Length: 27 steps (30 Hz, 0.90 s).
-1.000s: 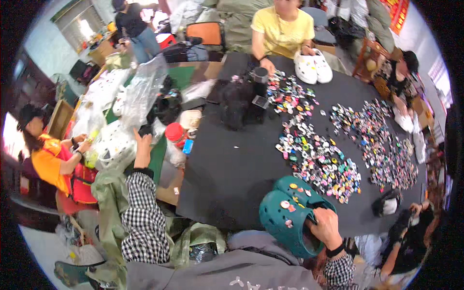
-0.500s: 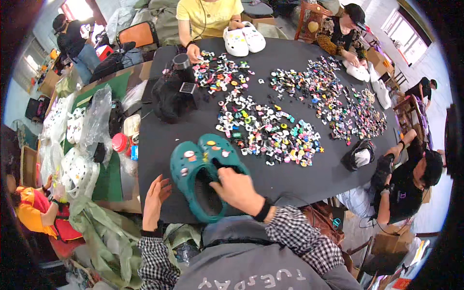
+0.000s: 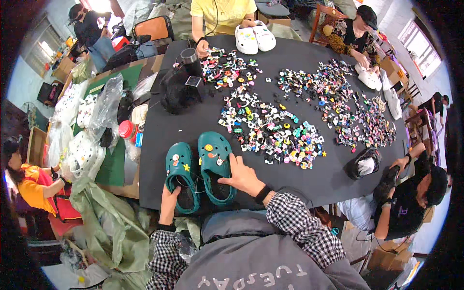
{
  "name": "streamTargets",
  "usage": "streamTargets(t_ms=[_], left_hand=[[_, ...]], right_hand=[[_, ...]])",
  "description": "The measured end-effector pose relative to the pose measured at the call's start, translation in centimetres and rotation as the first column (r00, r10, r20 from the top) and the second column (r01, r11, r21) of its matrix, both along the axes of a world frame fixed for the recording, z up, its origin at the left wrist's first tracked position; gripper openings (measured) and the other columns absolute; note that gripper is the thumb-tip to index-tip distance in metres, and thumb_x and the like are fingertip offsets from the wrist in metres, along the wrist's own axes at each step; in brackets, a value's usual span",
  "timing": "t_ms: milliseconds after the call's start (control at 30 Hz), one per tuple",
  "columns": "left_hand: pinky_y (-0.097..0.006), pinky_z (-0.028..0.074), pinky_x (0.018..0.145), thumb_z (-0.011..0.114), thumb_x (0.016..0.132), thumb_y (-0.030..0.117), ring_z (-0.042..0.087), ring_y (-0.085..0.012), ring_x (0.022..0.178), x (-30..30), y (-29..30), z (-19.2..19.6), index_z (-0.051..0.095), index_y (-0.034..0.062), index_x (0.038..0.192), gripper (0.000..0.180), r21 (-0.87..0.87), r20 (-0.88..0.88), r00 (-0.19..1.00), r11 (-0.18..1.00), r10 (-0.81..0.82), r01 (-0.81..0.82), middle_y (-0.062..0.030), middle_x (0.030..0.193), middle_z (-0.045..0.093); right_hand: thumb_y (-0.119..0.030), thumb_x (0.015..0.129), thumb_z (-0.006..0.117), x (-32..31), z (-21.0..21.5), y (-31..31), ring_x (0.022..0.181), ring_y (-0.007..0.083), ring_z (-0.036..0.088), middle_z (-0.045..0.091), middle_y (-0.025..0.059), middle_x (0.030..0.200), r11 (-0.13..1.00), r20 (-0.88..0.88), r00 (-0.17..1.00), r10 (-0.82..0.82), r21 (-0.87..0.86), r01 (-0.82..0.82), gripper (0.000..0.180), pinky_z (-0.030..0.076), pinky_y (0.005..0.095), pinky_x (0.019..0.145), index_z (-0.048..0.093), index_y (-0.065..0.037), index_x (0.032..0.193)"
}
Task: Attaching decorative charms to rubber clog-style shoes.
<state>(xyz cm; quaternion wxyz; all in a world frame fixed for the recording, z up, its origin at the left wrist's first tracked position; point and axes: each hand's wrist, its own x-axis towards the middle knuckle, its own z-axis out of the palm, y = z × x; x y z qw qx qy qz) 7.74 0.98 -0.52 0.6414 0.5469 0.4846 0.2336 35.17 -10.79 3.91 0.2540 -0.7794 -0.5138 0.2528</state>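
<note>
Two teal-green clogs lie side by side on the black table (image 3: 285, 181), toes pointing away from me. Small charms dot their toe parts, among them a yellow star on the left clog (image 3: 178, 153) and an orange round one on the right clog (image 3: 212, 140). At the left clog's outer side, my left hand (image 3: 168, 203) grips its edge near the heel, fingers partly hidden. My right hand (image 3: 245, 178) grips the right clog, its thumb at the opening and its fingers along the outer side.
Heaps of small colourful shoe charms (image 3: 270, 130) spread across the table. A dark device (image 3: 181, 89) with a cylinder stands left. White clogs (image 3: 87, 152) and a red-lidded jar (image 3: 127, 129) lie on the side table. Co-workers sit around, one beside white clogs (image 3: 256, 37).
The clogs have come apart slightly and turned straighter, the left one now nearer me. My left hand has moved from beside the clogs onto the left one; my right hand has shifted to the right clog's side.
</note>
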Motion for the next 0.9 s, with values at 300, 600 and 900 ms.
streamTargets(t_ms=[300, 600, 900], left_hand=[[-0.03, 0.034, 0.101, 0.052, 0.093, 0.012, 0.048, -0.0187, 0.118, 1.2, 0.6, -1.3, 0.043, 0.0027, 0.136, 0.045, 0.02, -0.106, 0.993, 0.999, 0.043, -0.041, -0.008, 0.129, 0.052], [-0.035, 0.032, 0.104, 0.056, 0.09, 0.014, 0.043, -0.0247, 0.123, 5.1, -0.5, -1.5, 0.038, 0.0066, 0.14, 0.054, 0.127, -0.102, 0.993, 0.989, -0.066, 0.079, -0.0136, 0.131, 0.044], [-0.034, 0.035, 0.102, 0.054, 0.086, 0.007, 0.046, -0.0263, 0.12, 4.6, 0.2, -2.7, 0.039, 0.007, 0.14, 0.055, 0.145, -0.114, 0.987, 0.981, -0.115, 0.131, -0.0151, 0.128, 0.047]], right_hand=[[-0.018, 0.072, 0.067, -0.7, -1.7, -1.2, 0.088, 0.0481, 0.059, 0.045, 0.033, 0.109, 0.998, -0.129, 0.991, 0.043, -0.038, -0.048, 0.091, 0.053, 0.046, 0.075, 0.012, 0.014, 0.137], [-0.023, 0.077, 0.065, -1.2, 0.1, -6.2, 0.093, 0.0472, 0.056, 0.045, 0.0361, 0.112, 0.984, -0.141, 0.99, 0.004, -0.174, -0.029, 0.094, 0.05, 0.0453, 0.08, 0.005, 0.014, 0.139], [-0.027, 0.079, 0.063, -1.0, 0.3, -7.4, 0.079, 0.0416, 0.063, 0.058, 0.0299, 0.101, 0.985, 0.013, 1.0, -0.001, -0.175, 0.003, 0.092, 0.053, 0.0477, 0.067, 0.006, 0.01, 0.141]])
